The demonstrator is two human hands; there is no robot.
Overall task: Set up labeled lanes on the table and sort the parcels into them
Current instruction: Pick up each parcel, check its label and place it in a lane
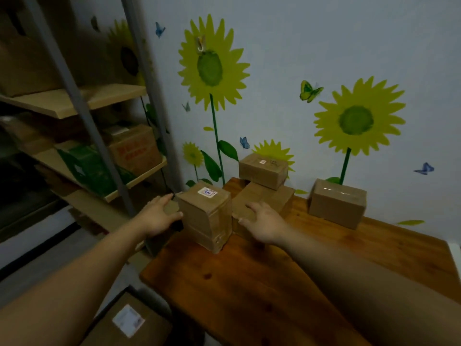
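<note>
My left hand (159, 217) and right hand (262, 224) flank the labelled parcel (207, 213) at the counter's (249, 283) far-left corner, both spread wide and holding nothing. It stands tall near the edge, so I'd clamp both palms low and lift straight.

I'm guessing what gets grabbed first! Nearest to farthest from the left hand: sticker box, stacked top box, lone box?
From the left hand:
1. Sticker box, right beside it, at the front.
2. Stacked top box, farther back, near the wall.
3. Lone box, far off on the right.
</note>
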